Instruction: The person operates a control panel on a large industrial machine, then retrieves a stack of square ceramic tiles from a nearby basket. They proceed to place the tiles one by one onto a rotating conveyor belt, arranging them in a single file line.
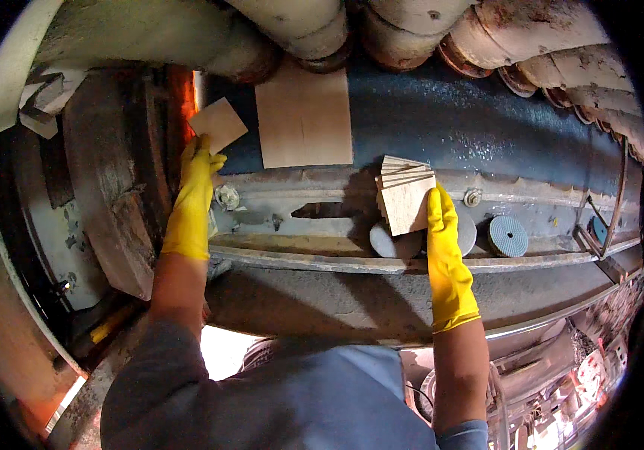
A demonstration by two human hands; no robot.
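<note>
In a yellow rubber glove, my left hand (200, 169) grips the lower corner of a small square beige tile (219, 126), held over the dark wet belt (412, 112) near its left end. A bigger, pale beige rectangular slab (303, 116) lies on that belt, just right of the small tile. My right hand (446, 232), gloved the same, has its fingers along the right side of a fanned stack of several small beige tiles (410, 201). That stack is above the metal ledge at the belt's near side. The grip underneath it is hidden.
Round polishing pads, one bluish and textured (508, 236), rest in the ledge's channel beside the stack. Thick cylindrical machine housings (404, 30) hang low over the belt's far side. Heavy dark machinery (104, 172) stands at left; a metal bracket (603, 232) sits at right.
</note>
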